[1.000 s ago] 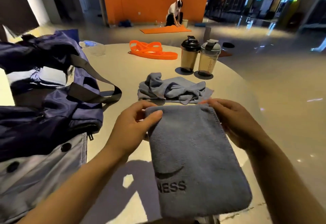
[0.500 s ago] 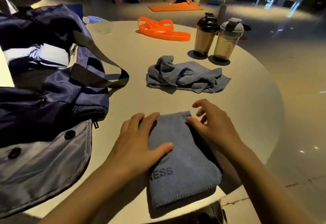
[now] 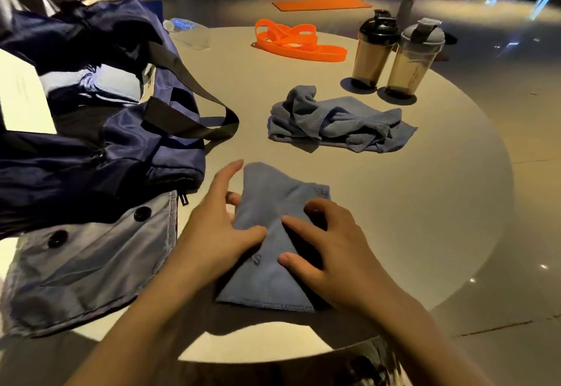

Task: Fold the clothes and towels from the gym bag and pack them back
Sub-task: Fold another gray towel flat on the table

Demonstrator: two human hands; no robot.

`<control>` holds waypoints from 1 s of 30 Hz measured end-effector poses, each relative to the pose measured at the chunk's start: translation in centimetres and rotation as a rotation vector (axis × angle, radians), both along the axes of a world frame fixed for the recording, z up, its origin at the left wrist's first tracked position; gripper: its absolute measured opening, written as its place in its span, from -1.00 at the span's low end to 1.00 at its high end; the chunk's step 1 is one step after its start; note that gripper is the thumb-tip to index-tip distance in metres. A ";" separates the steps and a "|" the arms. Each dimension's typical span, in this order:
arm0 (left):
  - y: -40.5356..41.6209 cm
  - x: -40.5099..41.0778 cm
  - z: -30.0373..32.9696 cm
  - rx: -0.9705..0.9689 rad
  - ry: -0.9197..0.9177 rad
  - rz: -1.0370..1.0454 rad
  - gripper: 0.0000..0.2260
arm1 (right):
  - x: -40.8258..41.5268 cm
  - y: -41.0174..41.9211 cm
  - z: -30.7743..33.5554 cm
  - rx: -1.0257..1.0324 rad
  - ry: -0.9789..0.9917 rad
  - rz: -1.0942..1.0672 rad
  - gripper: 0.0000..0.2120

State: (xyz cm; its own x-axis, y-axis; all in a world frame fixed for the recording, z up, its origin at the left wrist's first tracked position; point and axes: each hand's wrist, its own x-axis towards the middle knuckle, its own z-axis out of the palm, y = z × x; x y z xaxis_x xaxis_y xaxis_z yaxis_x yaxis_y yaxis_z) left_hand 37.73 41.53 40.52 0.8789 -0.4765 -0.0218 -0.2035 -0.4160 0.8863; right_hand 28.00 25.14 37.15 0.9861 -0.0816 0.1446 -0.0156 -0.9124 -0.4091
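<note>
A folded blue-grey towel (image 3: 268, 191) lies on the round table (image 3: 455, 203) right in front of me. My left hand (image 3: 217, 229) grips its left edge, thumb on top and fingers tucked beneath, lifting that side a little. The spread fingertips of my right hand (image 3: 329, 247) press on the towel's right half. A second blue-grey towel (image 3: 334, 121) lies crumpled further back. On the left the navy gym bag (image 3: 100, 148) stands open, its strap draped towards the towels. A grey garment with dark buttons (image 3: 91, 261) lies flat in front of the bag.
Two shaker bottles, one black-lidded (image 3: 376, 48) and one grey-lidded (image 3: 416, 57), stand at the back right. Orange resistance bands (image 3: 299, 42) and a clear water bottle (image 3: 188, 32) lie at the far side. Beyond the table a person kneels at an orange mat (image 3: 321, 4).
The towel went from held up in the air to lying on the table. Both hands slid down onto it, and my left hand now lifts its left edge.
</note>
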 end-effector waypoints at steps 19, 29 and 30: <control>-1.1 1.5 -1.3 0.086 0.147 -0.373 -0.34 | -0.6 -2.1 0.0 -0.027 0.070 -0.068 -0.53; -4.2 -1.9 -2.0 -0.095 0.092 -0.379 -0.27 | -1.0 -4.0 1.6 0.259 0.101 -0.026 -0.61; -4.0 -1.9 -2.1 -0.165 0.113 -0.350 -0.24 | -0.7 -3.6 2.0 0.317 0.090 -0.011 -0.63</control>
State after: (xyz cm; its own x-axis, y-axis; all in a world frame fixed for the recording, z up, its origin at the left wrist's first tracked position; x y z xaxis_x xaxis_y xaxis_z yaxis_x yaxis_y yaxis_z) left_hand 35.85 37.55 38.44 0.6593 -0.7518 -0.0073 -0.2053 -0.1895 0.9602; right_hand 27.31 21.49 39.13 0.9926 -0.1193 0.0227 -0.0736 -0.7393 -0.6693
